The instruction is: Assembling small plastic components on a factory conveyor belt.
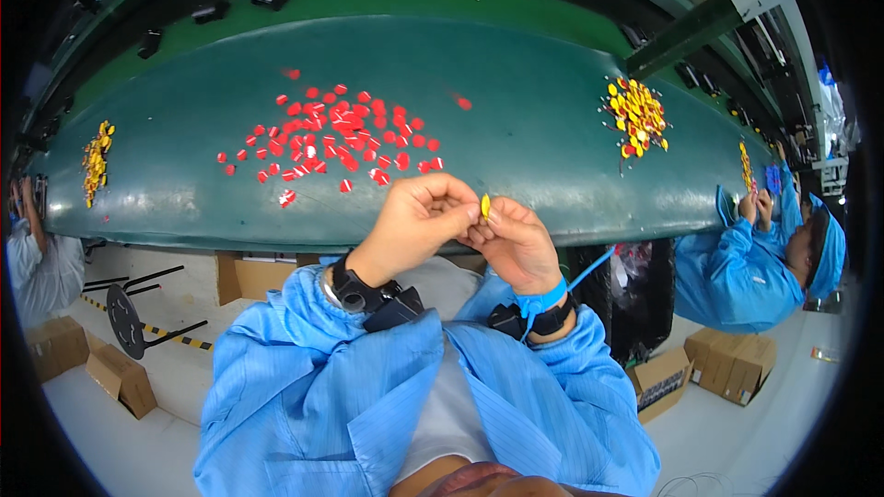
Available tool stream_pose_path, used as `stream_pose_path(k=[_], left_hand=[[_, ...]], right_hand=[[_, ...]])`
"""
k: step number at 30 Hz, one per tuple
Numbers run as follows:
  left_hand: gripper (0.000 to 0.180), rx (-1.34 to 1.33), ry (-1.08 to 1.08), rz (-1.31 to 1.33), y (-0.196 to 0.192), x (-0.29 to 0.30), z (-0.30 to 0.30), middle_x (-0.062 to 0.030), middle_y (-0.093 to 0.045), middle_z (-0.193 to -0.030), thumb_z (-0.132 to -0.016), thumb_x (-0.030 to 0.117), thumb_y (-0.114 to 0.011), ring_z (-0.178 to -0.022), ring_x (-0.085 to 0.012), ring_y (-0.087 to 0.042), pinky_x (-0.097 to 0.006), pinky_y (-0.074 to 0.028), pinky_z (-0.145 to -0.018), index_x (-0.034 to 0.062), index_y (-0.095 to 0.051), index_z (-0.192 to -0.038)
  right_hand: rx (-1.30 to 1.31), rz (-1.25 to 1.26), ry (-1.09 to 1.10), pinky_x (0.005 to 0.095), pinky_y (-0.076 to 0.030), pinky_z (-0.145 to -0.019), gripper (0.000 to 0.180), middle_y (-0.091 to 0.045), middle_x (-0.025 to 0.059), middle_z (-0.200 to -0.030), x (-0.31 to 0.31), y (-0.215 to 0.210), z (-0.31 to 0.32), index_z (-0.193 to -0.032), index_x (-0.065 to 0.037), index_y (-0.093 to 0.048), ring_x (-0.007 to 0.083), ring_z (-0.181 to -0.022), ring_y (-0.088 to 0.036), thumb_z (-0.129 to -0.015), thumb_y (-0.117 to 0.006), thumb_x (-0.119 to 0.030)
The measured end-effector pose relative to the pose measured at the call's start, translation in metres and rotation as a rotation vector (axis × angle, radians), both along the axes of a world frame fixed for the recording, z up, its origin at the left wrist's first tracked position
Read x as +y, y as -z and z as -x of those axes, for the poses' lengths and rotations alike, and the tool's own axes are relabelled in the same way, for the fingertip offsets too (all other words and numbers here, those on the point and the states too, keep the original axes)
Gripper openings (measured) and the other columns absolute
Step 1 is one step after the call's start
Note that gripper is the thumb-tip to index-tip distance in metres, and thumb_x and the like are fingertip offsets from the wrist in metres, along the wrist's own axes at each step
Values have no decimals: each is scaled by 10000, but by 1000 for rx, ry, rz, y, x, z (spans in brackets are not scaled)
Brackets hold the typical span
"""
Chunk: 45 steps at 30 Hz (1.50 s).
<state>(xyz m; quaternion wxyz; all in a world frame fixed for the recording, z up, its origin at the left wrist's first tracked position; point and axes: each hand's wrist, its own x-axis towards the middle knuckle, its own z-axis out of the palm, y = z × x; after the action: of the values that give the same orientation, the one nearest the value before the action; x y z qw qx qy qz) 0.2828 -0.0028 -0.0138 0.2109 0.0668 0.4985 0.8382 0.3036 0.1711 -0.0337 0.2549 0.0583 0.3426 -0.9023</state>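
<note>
Both my hands meet just above the near edge of the green table (534,92). Between their fingertips is a small yellow piece (485,207), seen edge-on as a narrow oval. My left hand (419,225) pinches it from one side, thumb against curled fingers. From the other side my right hand (517,244) presses thumb and forefinger on it. The fingers hide part of the piece, so its exact kind cannot be made out. Beyond my left hand many small red discs (345,120) lie scattered, some with white streaks.
Yellow and red parts form a heap (635,118) at the right; a yellow pile (96,164) lies far left. A co-worker in blue (750,258) sits at right, another person (41,262) at left. Cartons (732,364) and a black stool (124,320) stand on the floor.
</note>
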Motion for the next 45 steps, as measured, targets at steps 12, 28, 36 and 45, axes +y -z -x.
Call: stream_pose_path(k=[12, 28, 36, 45], left_hand=[[71, 15, 0, 23, -1, 10, 2, -75, -643, -841, -842, 4, -621, -749, -117, -619, -247, -525, -663, -24, -611, -906], [23, 40, -39, -16, 6, 18, 4, -83, -645, -781, -863, 1, -573, -666, -129, -647, -232, -531, -583, -20, -576, -873], [48, 574, -376, 758, 1, -22, 25, -6, -576, -692, -774, -6, -616, -604, -72, -538, -215, -444, -552, 37, -624, -795], [56, 925, -790, 1640, -32, -169, 69, -67, -564, -754, -746, 26, -624, -694, -226, -596, -315, -478, -604, 54, -617, -794]], right_hand=[[-29, 77, 41, 346, -429, -781, 129, -522, 19, -760, 9, 6, 3, -816, -73, -571, 150, -729, -485, -883, -599, -179], [18, 105, 18, 340, -420, -777, 93, -533, 27, -757, 10, 6, 1, -812, -61, -574, 149, -717, -484, -874, -586, -128], [335, -53, 114, 384, -425, -804, 70, -555, 80, -688, 45, -9, -1, -783, -26, -595, 187, -689, -516, -790, -622, -91], [282, -560, 689, 250, -479, -642, 48, -605, 50, -789, 76, 23, 6, -856, 7, -610, 119, -663, -571, -855, -621, -39]])
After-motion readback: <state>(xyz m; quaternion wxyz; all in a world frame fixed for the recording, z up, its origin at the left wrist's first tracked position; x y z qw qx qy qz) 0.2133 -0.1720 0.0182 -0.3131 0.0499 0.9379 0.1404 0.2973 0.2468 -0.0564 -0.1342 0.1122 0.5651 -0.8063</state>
